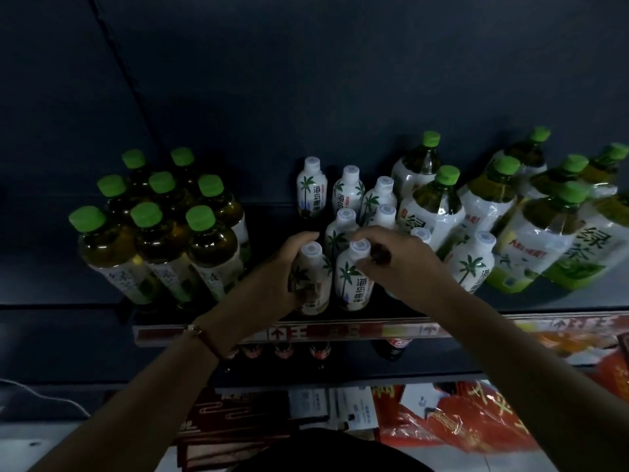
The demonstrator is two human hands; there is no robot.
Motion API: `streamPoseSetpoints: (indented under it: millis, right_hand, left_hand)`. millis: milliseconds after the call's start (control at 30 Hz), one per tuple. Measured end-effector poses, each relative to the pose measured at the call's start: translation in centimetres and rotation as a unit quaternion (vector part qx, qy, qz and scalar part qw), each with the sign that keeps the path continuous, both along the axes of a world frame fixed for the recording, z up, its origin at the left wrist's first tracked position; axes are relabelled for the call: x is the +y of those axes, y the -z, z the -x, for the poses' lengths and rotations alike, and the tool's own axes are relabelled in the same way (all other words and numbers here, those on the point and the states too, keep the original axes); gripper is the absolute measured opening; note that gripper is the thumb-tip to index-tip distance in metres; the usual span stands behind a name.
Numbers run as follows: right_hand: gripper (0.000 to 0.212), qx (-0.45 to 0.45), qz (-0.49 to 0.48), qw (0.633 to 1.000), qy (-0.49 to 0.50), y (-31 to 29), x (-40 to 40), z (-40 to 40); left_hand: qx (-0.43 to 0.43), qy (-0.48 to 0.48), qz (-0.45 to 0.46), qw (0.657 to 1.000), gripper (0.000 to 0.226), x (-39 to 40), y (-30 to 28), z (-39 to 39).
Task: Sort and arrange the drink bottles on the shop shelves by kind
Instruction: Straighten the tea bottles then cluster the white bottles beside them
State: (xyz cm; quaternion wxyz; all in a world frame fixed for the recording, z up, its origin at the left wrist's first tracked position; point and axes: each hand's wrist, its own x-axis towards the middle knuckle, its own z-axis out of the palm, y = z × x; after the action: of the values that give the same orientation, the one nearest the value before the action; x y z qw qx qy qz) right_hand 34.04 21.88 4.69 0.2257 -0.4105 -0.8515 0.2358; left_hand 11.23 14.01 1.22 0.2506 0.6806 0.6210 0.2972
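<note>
On the dark shop shelf (340,308), sorting looks mostly done: large pale-labelled green-capped tea bottles (439,199) crowd the right, 8 amber green-capped bottles (163,240) stand packed at left, and small white palm-print bottles (347,192) cluster between, their rows loose, so I judge straightening remains. The left hand (286,264) curls around the front-left white bottle (311,284). The right hand (401,264) pinches the neck of the neighbouring white bottle (352,281), fingers bent.

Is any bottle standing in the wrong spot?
Yes. One small white palm-tree bottle stands on the right, among the big green-capped tea bottles, apart from the other white ones in the middle.
</note>
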Motion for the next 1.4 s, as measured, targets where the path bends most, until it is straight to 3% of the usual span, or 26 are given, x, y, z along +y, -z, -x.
streamPoseSetpoints:
  millis: [200, 300, 367, 467, 633, 733, 900, 1033, 1100, 1233, 1400]
  right_hand:
    - [0.03, 0.009, 0.049, 0.998, -0.035, -1.1, 0.2, 0.0]
    - [0.031, 0.004, 0.007, 0.999, 0.052, -2.7, 1.4, -1.8]
    - [0.04, -0.081, -0.057, 0.987, 0.123, -3.7, 1.9, -2.8]
    - [0.047, -0.197, -0.008, 0.972, 0.127, -3.6, 2.2, -4.1]
    - [0.021, -0.098, 0.018, 0.993, 0.069, -3.0, 2.3, -5.0]
    - [0.024, -0.095, 0.025, 0.995, -0.021, -2.4, 2.7, -5.2]
    - [0.03, -0.077, 0.075, 0.994, -0.035, -2.3, 3.3, -5.6]
    - [0.049, -0.173, -0.062, 0.98, 0.072, -1.1, 3.0, -4.7]
    - [0.048, -0.174, -0.087, 0.979, 0.062, -0.9, 3.0, -4.7]
    - [0.026, -0.114, -0.002, 0.993, -0.031, -1.6, 3.9, -5.9]
    - [0.039, -0.088, 0.043, 0.994, -0.053, -1.5, 4.1, -6.2]
  left_hand:
    - [-0.033, 0.009, -0.008, 0.999, 0.083, -0.2, 0.7, 0.5]
    - [0.013, -0.013, -0.051, 0.999, 0.084, -0.4, 0.7, -0.2]
    - [0.02, -0.032, -0.072, 0.997, 0.088, -0.5, 0.3, -0.6]
    - [0.055, -0.014, -0.071, 0.996, 0.085, 0.0, -0.1, -1.7]
    - [0.072, -0.004, -0.044, 0.996, 0.074, 0.4, 0.5, -2.0]
    - [0.066, -0.005, -0.033, 0.997, 0.074, 0.3, 0.6, -1.9]
    - [0.071, -0.012, -0.031, 0.997, 0.074, 0.2, 0.5, -2.1]
    - [0.06, -0.019, -0.027, 0.998, 0.073, 0.1, 0.5, -2.1]
    - [0.052, -0.018, -0.028, 0.998, 0.073, 0.0, 0.5, -2.1]
    - [0.037, -0.022, -0.03, 0.999, 0.076, -0.2, 0.5, -2.1]
    - [0.026, -0.019, -0.034, 0.999, 0.081, -0.4, 0.2, -2.2]
